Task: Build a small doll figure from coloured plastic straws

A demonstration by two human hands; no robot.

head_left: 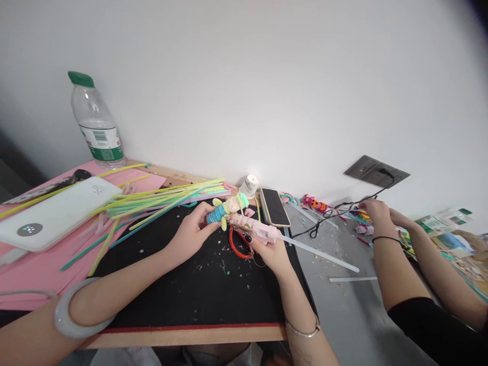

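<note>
Between the fingers of my left hand (193,226) is a small pipe-cleaner figure (217,214) with a blue coiled body, a cream upper part, a green top and yellow stubs. My right hand (272,252) is wrapped round a pink hot glue gun (263,231), and its nozzle end points left at the figure. Whether nozzle and figure touch, I cannot tell. A long clear glue stick (320,252) sticks out of the gun's back. Red-handled scissors (237,251) lie partly hidden under the gun on the black mat (183,295).
Pipe cleaners (168,198), a white power bank (57,213) and a plastic bottle (97,122) are at left. A phone (274,207) and paper cup (249,187) stand behind. At right, a black cable (331,213) runs to a wall socket (375,171), near another person's hands (377,213).
</note>
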